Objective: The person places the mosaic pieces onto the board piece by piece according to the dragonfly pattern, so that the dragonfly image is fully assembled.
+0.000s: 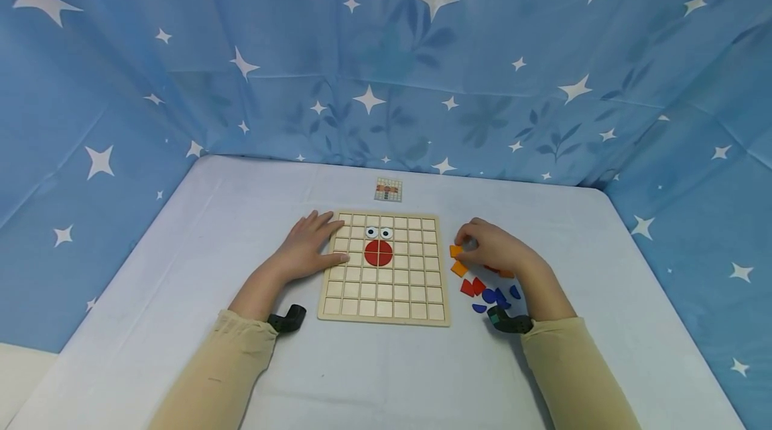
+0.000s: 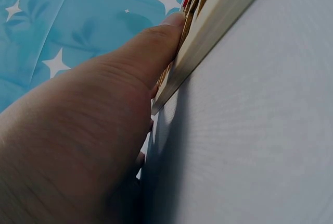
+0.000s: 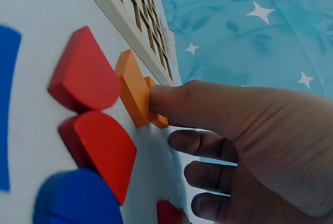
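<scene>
A square wooden grid board (image 1: 384, 318) lies on the table, with two googly-eye pieces (image 1: 378, 233) side by side above a red disc made of quarter pieces (image 1: 378, 253) in its cells. My left hand (image 1: 307, 247) rests on the board's left edge, fingers spread, its thumb (image 2: 165, 31) lying over the rim. Right of the board, my right hand (image 1: 496, 247) pinches an orange square piece (image 1: 455, 251) between thumb and index finger; in the right wrist view the thumb hides part of that piece (image 3: 156, 115). A second orange piece (image 3: 133, 88) lies close beside it.
Nearer me than the right hand lie red quarter-round pieces (image 1: 472, 287) and several blue pieces (image 1: 490, 296). Another orange piece (image 1: 506, 274) is partly under the right hand. Behind the board lies a small pattern card (image 1: 389, 189). A blue star-printed curtain (image 1: 386, 115) surrounds the white table (image 1: 374, 376).
</scene>
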Demonstrator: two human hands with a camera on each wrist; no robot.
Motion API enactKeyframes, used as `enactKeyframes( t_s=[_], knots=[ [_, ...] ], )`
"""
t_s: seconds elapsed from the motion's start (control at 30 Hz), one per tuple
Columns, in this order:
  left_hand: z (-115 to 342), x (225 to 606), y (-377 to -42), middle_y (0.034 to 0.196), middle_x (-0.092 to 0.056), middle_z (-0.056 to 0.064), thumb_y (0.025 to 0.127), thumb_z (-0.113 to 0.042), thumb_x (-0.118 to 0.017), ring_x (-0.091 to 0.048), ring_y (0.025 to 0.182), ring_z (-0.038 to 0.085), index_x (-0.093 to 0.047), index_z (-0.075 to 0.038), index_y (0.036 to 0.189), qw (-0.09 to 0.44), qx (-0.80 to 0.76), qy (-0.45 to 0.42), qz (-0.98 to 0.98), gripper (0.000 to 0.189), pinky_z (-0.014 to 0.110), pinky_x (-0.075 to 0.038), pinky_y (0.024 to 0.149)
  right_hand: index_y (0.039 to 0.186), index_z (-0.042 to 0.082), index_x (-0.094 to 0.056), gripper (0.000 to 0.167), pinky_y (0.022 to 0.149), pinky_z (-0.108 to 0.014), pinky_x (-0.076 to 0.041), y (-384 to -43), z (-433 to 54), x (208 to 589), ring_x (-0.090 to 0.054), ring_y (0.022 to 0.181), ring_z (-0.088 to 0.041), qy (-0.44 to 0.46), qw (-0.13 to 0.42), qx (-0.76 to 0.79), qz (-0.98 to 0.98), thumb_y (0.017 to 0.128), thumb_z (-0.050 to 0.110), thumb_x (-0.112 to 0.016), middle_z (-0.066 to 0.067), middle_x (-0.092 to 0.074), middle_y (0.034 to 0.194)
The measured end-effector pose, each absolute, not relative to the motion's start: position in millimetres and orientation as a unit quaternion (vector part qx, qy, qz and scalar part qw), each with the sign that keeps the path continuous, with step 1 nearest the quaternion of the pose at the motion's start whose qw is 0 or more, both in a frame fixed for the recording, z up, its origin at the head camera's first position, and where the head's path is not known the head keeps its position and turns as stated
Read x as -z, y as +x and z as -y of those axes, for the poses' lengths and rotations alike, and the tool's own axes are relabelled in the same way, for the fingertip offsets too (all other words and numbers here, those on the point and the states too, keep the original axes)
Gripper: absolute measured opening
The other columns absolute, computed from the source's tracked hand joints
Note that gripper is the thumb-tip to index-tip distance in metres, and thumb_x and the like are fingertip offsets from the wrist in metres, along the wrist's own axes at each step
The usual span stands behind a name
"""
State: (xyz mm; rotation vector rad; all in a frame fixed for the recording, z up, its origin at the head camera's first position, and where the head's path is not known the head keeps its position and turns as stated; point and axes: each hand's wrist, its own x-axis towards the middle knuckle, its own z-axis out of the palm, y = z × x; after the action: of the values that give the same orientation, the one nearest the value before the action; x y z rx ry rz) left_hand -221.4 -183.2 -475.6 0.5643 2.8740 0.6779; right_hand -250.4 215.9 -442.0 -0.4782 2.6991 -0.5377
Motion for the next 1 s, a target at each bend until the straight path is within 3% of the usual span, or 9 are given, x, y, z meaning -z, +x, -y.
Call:
enactKeyframes(
  t_s=[0.23,0.47,0.6,0.77,1.0],
  knots=[
    [185,477,-222,0.163,-0.024,0.014,0.089,-0.057,-0.065,-0.008,0.153,0.041,-0.037,-0.016,0.154,0.066,-0.225,0.187,-0.954,0.081,0.057,-0.006,0.125,0.105,0.017,-0.066,0.022,0.083,-0.036,-0.053,-250,-204,436,-0.055,0.091,-0.02,-0.166,0.149,0.178,-0.958,0.089,0.03,-0.071,-0.001,-0.063,0.104],
    [187,480,-222,0.164,-0.024,0.013,0.089,-0.058,-0.064,-0.008,0.153,0.041,-0.037,-0.017,0.154,0.066,-0.221,0.186,-0.955,0.081,0.057,-0.006,0.125,0.109,0.017,-0.066,0.021,0.068,-0.031,-0.048,-250,-180,425,-0.053,0.084,-0.021,-0.196,0.131,0.199,-0.951,0.091,0.029,-0.068,0.0,-0.065,0.102],
    [187,480,-222,0.164,-0.023,0.013,0.089,-0.058,-0.064,-0.008,0.153,0.04,-0.037,-0.017,0.154,0.066,-0.224,0.185,-0.955,0.081,0.056,-0.005,0.125,0.111,0.017,-0.065,0.022,0.066,-0.03,-0.046,-250,-162,423,-0.052,0.082,-0.02,-0.217,0.126,0.215,-0.944,0.092,0.028,-0.068,0.0,-0.064,0.1],
    [186,478,-222,0.164,-0.024,0.013,0.089,-0.058,-0.064,-0.008,0.153,0.041,-0.037,-0.017,0.154,0.063,-0.227,0.189,-0.953,0.081,0.057,-0.005,0.125,0.11,0.015,-0.065,0.021,0.067,-0.032,-0.047,-251,-137,422,-0.053,0.079,-0.018,-0.248,0.113,0.238,-0.932,0.091,0.026,-0.068,0.0,-0.065,0.099],
    [185,475,-221,0.164,-0.024,0.013,0.089,-0.057,-0.065,-0.008,0.153,0.04,-0.037,-0.016,0.154,0.066,-0.228,0.187,-0.953,0.081,0.056,-0.005,0.125,0.108,0.012,-0.066,0.021,0.079,-0.033,-0.052,-251,-104,428,-0.059,0.087,-0.017,-0.273,0.102,0.236,-0.927,0.092,0.026,-0.069,-0.001,-0.066,0.105]
  ],
)
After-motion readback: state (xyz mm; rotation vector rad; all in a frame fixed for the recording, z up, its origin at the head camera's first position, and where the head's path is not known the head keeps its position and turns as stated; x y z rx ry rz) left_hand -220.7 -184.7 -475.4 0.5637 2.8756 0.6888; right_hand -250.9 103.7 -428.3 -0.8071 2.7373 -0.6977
